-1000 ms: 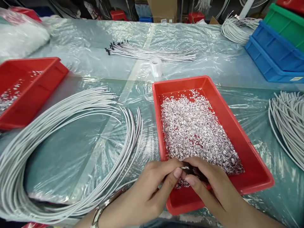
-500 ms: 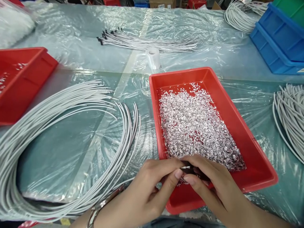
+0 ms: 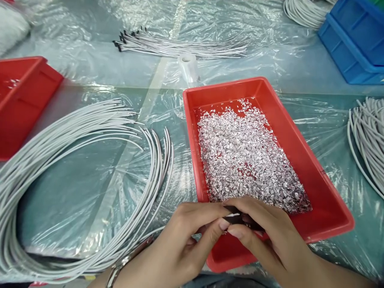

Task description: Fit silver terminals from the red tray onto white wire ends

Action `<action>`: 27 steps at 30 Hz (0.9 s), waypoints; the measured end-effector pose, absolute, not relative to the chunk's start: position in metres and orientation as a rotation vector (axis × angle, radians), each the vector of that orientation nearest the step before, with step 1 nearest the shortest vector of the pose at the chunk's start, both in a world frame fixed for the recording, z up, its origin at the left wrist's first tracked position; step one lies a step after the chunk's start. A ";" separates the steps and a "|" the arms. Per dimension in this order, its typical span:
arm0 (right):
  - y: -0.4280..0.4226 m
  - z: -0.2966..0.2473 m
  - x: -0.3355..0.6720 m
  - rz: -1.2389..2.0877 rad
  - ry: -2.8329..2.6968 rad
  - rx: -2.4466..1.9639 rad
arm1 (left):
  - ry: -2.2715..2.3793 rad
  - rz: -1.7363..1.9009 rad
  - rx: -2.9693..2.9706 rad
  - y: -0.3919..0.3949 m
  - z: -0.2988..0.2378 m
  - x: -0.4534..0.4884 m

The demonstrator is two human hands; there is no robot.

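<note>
Over the near end of a red tray (image 3: 312, 160) my two hands meet in a pinch. My left hand (image 3: 186, 236) and my right hand (image 3: 264, 236) are both closed on a small dark piece (image 3: 235, 218), with a white cable end running off to the left from under my left hand. The tray holds a heap of tiny silver foil bits (image 3: 243, 156). To the left lies a large loop of white cables (image 3: 69, 160) on clear plastic sheeting.
A second red tray (image 3: 21, 100) sits at the left edge. At the back lie a bundle of black-tipped white wires (image 3: 180, 48) and a small tape roll (image 3: 188, 66). A blue bin (image 3: 357, 36) stands back right, more white cables (image 3: 367, 136) at right.
The view has tilted down, so everything slid up the picture slightly. My hands stay pinched together at the tray's near end with little movement.
</note>
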State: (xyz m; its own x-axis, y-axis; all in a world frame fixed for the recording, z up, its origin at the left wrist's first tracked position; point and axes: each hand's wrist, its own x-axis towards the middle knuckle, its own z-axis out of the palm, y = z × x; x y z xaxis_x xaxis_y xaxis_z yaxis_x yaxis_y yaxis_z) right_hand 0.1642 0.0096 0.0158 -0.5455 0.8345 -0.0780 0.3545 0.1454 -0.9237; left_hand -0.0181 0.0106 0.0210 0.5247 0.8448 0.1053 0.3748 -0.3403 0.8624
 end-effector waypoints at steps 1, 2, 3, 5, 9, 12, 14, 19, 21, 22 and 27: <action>0.009 0.016 0.164 1.399 -1.970 -1.131 | 0.992 0.696 1.926 0.011 0.021 -0.018; 0.009 0.016 0.165 1.407 -1.967 -1.129 | 0.986 0.671 1.922 0.011 0.021 -0.019; 0.009 0.017 0.165 1.413 -1.963 -1.126 | 0.983 0.643 1.918 0.012 0.020 -0.019; 0.010 0.017 0.166 1.416 -1.951 -1.118 | 0.984 0.594 1.907 0.012 0.021 -0.020; 0.012 0.018 0.166 1.439 -1.952 -1.134 | 0.978 0.546 1.861 0.012 0.022 -0.020; 0.011 0.017 0.166 1.460 -1.939 -1.144 | 0.968 0.590 1.839 0.011 0.021 -0.020; 0.010 0.017 0.167 1.468 -1.920 -1.136 | 0.975 0.638 1.834 0.010 0.020 -0.021; 0.010 0.018 0.166 1.471 -1.929 -1.139 | 0.976 0.684 1.814 0.010 0.018 -0.022; 0.011 0.018 0.166 1.458 -1.935 -1.139 | 0.977 0.664 1.815 0.011 0.019 -0.022; 0.011 0.018 0.166 1.460 -1.933 -1.136 | 0.978 0.652 1.818 0.011 0.019 -0.022; 0.013 0.018 0.165 1.523 -1.901 -1.125 | 0.970 0.569 1.814 0.011 0.021 -0.022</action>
